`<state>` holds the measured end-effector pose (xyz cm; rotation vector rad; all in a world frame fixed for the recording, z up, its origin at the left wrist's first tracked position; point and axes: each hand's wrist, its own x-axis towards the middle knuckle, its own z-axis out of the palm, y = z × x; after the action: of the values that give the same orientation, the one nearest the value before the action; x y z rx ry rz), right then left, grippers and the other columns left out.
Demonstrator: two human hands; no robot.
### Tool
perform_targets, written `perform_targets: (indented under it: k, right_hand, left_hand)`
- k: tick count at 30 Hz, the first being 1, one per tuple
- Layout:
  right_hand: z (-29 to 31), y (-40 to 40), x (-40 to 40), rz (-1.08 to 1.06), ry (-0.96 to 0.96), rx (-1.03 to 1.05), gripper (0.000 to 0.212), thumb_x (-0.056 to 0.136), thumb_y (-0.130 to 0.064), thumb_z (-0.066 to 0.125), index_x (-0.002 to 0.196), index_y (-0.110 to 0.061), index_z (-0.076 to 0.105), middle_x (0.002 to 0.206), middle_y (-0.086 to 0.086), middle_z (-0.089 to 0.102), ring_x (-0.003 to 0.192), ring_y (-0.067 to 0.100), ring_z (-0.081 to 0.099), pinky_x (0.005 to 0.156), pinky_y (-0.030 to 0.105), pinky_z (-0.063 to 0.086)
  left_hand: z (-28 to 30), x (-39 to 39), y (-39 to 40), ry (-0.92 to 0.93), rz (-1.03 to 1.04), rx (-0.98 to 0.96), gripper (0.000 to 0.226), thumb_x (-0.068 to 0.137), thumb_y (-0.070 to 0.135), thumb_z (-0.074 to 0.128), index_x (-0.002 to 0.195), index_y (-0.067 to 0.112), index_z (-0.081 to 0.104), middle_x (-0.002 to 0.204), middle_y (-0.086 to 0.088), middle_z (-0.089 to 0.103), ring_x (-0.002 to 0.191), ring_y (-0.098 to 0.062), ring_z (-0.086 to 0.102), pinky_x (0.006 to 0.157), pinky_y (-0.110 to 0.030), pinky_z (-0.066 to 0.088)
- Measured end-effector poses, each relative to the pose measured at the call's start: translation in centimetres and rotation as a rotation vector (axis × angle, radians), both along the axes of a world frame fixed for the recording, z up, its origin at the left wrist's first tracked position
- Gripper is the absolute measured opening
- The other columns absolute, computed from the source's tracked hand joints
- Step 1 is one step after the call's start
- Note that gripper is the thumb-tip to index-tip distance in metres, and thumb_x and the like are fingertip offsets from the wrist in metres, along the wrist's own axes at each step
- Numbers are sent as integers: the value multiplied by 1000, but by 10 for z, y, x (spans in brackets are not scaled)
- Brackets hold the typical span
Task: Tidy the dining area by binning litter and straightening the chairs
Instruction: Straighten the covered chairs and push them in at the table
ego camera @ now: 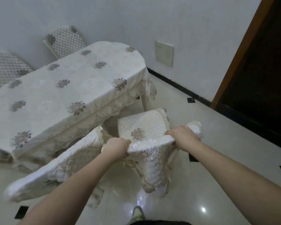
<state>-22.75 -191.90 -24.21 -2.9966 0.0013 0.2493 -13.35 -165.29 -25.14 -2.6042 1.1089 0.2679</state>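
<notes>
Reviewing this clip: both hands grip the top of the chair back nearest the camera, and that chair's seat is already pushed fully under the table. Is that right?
Not quite. In the head view the left hand and right hand do grip the top of the chair back, but the seat is not under the table: most of its cushion shows, out beside the table's corner.
</notes>
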Motion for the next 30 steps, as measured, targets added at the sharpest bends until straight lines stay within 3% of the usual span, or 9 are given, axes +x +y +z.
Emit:
perform_targets:
  k: [3,8,15,21,25,30]
  right_hand:
    - [-7,-8,10,45,-18,-23,36,80,-14,59,107,-38,64,104,-6,66,98,21,58,82,31,41]
    - [-18,-28,29,70,45,-17,29,80,-20,57,99,-40,64,97,-8,66,94,19,57,80,27,37]
    - [-36,-73,53,139,44,10,31,76,-18,63,98,-40,65,100,-14,67,92,15,58,92,29,38]
    - [-54,-91,61,234,-23,92,31,61,-27,72,87,-40,65,87,-14,68,82,16,63,82,34,44]
    - [-62,-98,60,299,-97,201,41,55,-23,79,91,-38,66,90,-12,67,84,18,63,82,38,47]
    - [-69,-101,55,320,-272,221,64,51,-17,81,110,-32,62,102,-9,66,91,16,57,88,30,31]
  left_hand:
    - [-2,-9,-4,3,42,7,20,84,37,49,94,20,55,91,-2,66,83,-28,64,62,-32,43]
    - [-10,-13,-20,21,69,23,22,86,37,51,97,19,56,92,-3,67,84,-28,65,63,-32,42]
    - [-14,4,-51,104,15,-10,37,83,49,52,105,19,49,100,-3,65,87,-30,64,64,-33,39]
    - [-35,7,-47,190,23,-229,38,76,51,53,102,23,51,98,4,60,86,-26,64,62,-35,45]
    - [-42,0,-44,218,134,-380,43,70,56,45,99,26,56,94,7,61,83,-22,64,60,-34,47]
    - [-45,-16,-49,74,279,-479,41,66,54,49,92,27,64,80,8,64,72,-20,65,53,-26,33]
